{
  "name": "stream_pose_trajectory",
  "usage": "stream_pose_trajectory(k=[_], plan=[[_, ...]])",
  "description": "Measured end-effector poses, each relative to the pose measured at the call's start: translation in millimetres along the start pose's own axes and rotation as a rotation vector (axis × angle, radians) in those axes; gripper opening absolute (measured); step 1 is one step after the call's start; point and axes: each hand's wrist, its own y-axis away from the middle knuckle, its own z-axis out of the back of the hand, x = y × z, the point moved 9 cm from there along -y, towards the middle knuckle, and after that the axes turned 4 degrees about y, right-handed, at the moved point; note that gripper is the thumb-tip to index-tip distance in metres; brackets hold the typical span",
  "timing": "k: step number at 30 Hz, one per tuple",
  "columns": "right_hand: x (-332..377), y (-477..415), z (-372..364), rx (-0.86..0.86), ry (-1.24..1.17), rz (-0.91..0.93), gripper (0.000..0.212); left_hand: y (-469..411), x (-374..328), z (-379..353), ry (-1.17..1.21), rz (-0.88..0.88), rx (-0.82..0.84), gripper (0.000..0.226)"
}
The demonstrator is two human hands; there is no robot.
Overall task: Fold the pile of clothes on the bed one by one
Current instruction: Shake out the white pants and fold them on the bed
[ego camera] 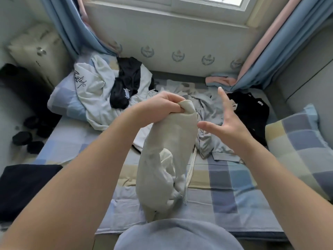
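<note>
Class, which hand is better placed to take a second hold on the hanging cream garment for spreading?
Probably the right hand: it is open and empty beside the cream garment, whereas the left hand is occupied gripping its top end.

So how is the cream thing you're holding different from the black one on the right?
The cream garment is pale and hangs bunched from the left hand; the black garment is dark and lies on the bed, untouched. Both are clothes.
</note>
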Motion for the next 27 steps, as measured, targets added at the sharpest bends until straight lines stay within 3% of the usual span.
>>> stream_pose_trajectory(k=[1,3,4,5,8,11,12,14,16,17,20,22,24,25,27], plan=[[-2,-2,-4,0.092,-0.013,-0.012,0.100,1,-8,-7,0.001,-0.017,0.009,0.029],[-10,-1,-17,0.292,-0.136,-0.030,0.049,1,-21,-13,0.009,-0.043,-0.007,0.026],[-15,0,-20,0.351,-0.221,-0.033,0.023,0,-25,-12,0.018,-0.053,-0.033,0.025],[-24,1,-18,0.367,-0.286,-0.031,0.012,-1,-29,-10,0.031,-0.061,-0.062,0.023],[-47,4,-2,0.315,-0.375,-0.045,0.019,-4,-34,-6,0.073,-0.071,-0.102,0.031],[-74,3,9,0.299,-0.290,-0.153,0.086,-8,-44,-20,0.166,-0.081,-0.076,0.019],[-83,6,5,0.340,-0.295,-0.221,0.099,-11,-47,-27,0.189,-0.080,-0.069,0.018],[-100,15,-15,0.490,-0.509,-0.371,0.106,-18,-50,-39,0.206,-0.092,-0.066,0.026],[-106,26,-28,0.582,-0.835,-0.488,0.094,-24,-50,-43,0.233,-0.120,-0.086,0.038],[-106,24,-26,0.535,-0.980,-0.505,0.082,-27,-48,-41,0.251,-0.129,-0.119,0.041],[-113,4,14,0.150,-1.127,-0.418,0.047,-34,-26,-13,0.167,-0.076,-0.351,0.026],[-115,-3,52,-0.057,-1.002,-0.354,0.027,-34,-6,5,-0.080,0.043,-0.513,0.018],[-107,-6,83,-0.113,-0.828,-0.258,0.019,-37,19,0,-0.265,0.232,-0.471,0.015],[-99,-6,97,-0.113,-0.719,-0.189,0.014,-41,33,-15,-0.239,0.323,-0.364,0.029],[-70,-4,108,-0.066,-0.487,-0.040,0.006,-48,40,-56,-0.073,0.318,-0.143,0.071]])
